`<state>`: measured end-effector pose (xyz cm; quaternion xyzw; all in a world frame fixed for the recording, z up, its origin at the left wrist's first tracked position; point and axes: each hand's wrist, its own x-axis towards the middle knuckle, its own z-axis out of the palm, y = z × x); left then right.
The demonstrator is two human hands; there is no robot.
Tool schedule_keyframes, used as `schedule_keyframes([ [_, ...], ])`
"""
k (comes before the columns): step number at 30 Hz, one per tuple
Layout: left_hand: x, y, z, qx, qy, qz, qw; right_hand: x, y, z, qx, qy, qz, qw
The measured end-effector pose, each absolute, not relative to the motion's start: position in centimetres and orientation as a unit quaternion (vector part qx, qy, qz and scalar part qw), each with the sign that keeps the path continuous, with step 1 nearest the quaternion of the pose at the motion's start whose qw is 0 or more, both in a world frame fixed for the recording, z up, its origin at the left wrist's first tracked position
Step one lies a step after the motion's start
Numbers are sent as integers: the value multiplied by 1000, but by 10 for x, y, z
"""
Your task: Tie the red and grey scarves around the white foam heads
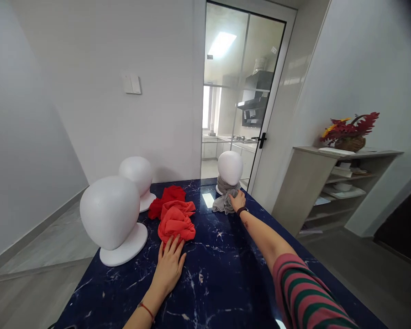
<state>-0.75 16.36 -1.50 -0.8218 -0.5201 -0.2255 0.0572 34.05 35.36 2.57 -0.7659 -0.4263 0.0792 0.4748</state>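
Observation:
My right hand [238, 200] reaches far across the dark blue marble table [222, 274] and is closed on a grey cloth [223, 201] bunched at the base of a white foam head [230, 168]. My left hand [169, 265] lies flat, fingers stretched out, with the fingertips on the near edge of an orange-red cloth [176, 224]. A darker red cloth [166, 198] lies just behind it.
Two more white foam heads stand on the table's left side, one near [111, 217], one further back [137, 176]. A glass door [241, 96] behind the table shows a kitchen. A shelf unit [329, 187] with a flower basket [351, 132] stands at the right.

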Motion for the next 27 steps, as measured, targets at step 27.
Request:
schedule_keyframes([
  [27, -9, 167, -16, -789, -559, -249, 52, 322, 326, 30, -671, -469, 24, 574],
])
